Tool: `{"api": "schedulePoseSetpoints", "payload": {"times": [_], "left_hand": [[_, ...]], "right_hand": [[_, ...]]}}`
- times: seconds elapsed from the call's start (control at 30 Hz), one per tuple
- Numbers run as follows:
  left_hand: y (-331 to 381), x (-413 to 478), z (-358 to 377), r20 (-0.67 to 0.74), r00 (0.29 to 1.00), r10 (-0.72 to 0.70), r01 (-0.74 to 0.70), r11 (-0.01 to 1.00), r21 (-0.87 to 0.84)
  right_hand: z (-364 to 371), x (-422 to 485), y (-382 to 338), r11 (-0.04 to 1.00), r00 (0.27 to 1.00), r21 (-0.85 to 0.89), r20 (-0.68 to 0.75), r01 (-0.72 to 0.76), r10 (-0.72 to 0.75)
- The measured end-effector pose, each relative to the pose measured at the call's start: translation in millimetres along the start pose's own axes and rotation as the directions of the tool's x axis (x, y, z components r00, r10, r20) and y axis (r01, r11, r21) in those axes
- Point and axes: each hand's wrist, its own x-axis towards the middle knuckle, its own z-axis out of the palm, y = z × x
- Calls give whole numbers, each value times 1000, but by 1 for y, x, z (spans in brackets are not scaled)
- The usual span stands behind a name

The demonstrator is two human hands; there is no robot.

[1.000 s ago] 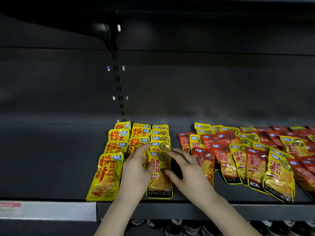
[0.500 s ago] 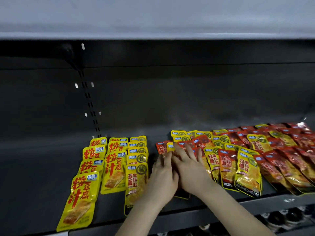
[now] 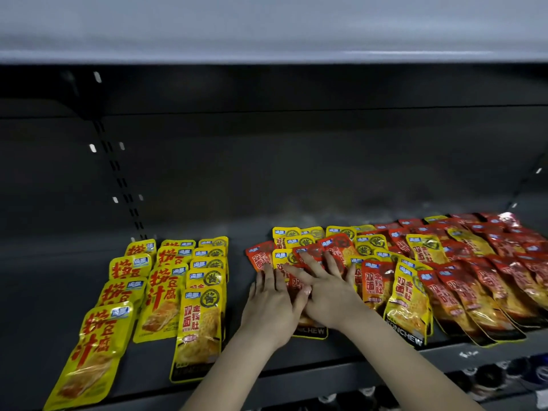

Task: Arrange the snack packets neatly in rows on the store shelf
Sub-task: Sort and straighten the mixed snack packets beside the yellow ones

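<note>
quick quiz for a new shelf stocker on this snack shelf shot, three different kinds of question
1. True or false: the left hand and right hand both lie flat, fingers straight, on packets at the left end of the mixed pile.
2. How many tidy columns of yellow packets lie to the left of the hands? A) two B) three C) five
3. Fill in: the mixed pile holds yellow packets and ___ ones.
Key: 1 true; 2 B; 3 red.
</note>
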Motion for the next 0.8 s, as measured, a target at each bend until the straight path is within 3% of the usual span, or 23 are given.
{"api": "schedulePoseSetpoints", "payload": {"times": [0.57,0.8], "left_hand": [[57,26,3,68,991,119,-115,992,-59],[81,23,-2,-121,976,181,-192,978,-79]], "right_hand": [[-14,-12,69,998,998,44,-32,-43,45],[-31,-35,80,971,960,198,-269,133,-77]]}}
